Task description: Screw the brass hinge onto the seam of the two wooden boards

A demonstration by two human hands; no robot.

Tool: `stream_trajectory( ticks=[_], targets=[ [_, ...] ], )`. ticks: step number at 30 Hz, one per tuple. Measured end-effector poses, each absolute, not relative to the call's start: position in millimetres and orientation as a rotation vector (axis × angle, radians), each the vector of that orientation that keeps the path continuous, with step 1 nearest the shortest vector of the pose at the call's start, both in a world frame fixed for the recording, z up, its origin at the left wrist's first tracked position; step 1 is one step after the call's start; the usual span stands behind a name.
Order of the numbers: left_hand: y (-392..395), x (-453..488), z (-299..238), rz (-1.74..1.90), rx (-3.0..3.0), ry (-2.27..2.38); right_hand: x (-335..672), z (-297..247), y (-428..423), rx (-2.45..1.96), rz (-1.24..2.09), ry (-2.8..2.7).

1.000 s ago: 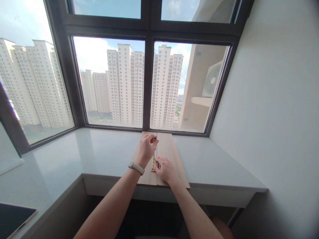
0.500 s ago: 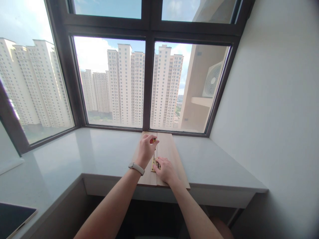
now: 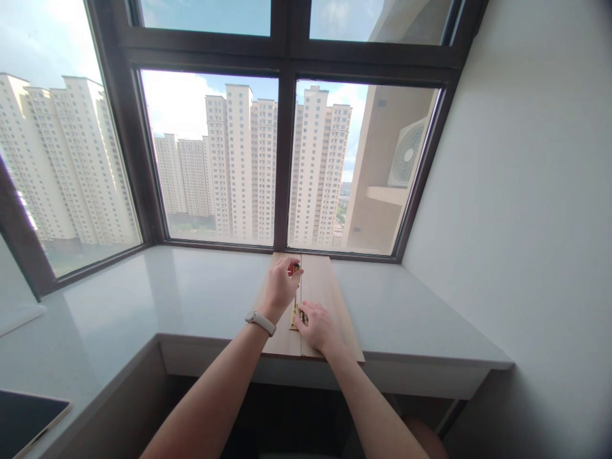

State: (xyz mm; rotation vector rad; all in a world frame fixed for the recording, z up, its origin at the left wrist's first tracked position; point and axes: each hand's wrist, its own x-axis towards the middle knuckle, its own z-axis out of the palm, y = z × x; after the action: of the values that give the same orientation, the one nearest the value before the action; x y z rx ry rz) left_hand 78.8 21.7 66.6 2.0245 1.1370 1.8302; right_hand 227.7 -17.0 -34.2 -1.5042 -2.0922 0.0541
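Note:
My left hand (image 3: 282, 280), with a light-banded watch (image 3: 261, 322) on its wrist, is closed around the red, yellow and black handle of a screwdriver (image 3: 294, 270). The thin shaft stands roughly upright, its tip down at a brass-coloured hinge (image 3: 293, 322). Lower and to the right, my right hand (image 3: 316, 324) presses the hinge with its thumb and fingers and partly hides it. The hinge lies across the seam between two pale wooden boards (image 3: 329, 293) placed side by side. Any screw under the tip is too small to make out.
The boards rest on a white window-sill counter (image 3: 406, 312), their near ends reaching its front edge. A dark-framed window (image 3: 285, 159) rises behind them. At the lower left lies a dark flat device (image 3: 29, 417). A white wall (image 3: 535, 191) bounds the right side.
My left hand has turned slightly, with a small shift left at the screwdriver handle. My right hand, the hinge and the boards have stayed where they were.

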Motion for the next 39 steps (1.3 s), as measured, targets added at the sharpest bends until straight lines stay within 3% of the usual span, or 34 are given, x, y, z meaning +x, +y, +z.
stream_trajectory(
  ticks=[39],
  targets=[
    [15.0,80.0,65.6,1.833,2.037,1.139,227.0,-33.0,-17.9,-1.485,0.037,-2.094]
  ],
)
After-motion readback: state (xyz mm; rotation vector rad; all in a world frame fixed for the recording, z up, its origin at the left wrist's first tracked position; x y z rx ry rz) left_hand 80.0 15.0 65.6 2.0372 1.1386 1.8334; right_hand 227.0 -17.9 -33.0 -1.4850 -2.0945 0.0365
